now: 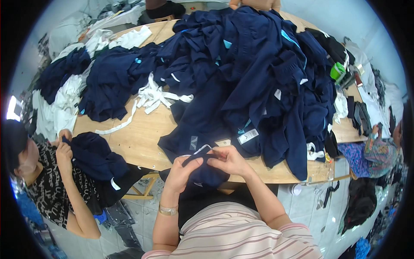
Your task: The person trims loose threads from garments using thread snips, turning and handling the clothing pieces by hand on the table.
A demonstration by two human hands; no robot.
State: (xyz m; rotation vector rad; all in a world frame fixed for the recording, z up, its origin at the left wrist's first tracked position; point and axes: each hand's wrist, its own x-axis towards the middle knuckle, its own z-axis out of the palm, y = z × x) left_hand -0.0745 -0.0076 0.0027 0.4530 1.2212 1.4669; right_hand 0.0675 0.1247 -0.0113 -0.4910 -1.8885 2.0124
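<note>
At the table's near edge, both my hands pinch a navy garment (pixel 208 175) at what looks like its edge or waistband. My left hand (pixel 181 172) has thumb and fingers closed on it. Just to the right, my right hand (pixel 230 161) also grips it, the two thumbs close together. A thin white cord (pixel 202 148) loops up from the cloth between the hands; whether the fingers hold it too is hidden. The garment's lower part hangs toward my lap. A white hang tag (pixel 248 136) lies on navy cloth beyond my right hand.
A large heap of navy garments (pixel 241 64) covers much of the wooden table (pixel 133 146). White drawstrings (pixel 153 95) lie tangled left of the heap. A co-worker at left handles another navy garment (pixel 97 155); another person sits at right. A green cup (pixel 337 71) stands at the far right.
</note>
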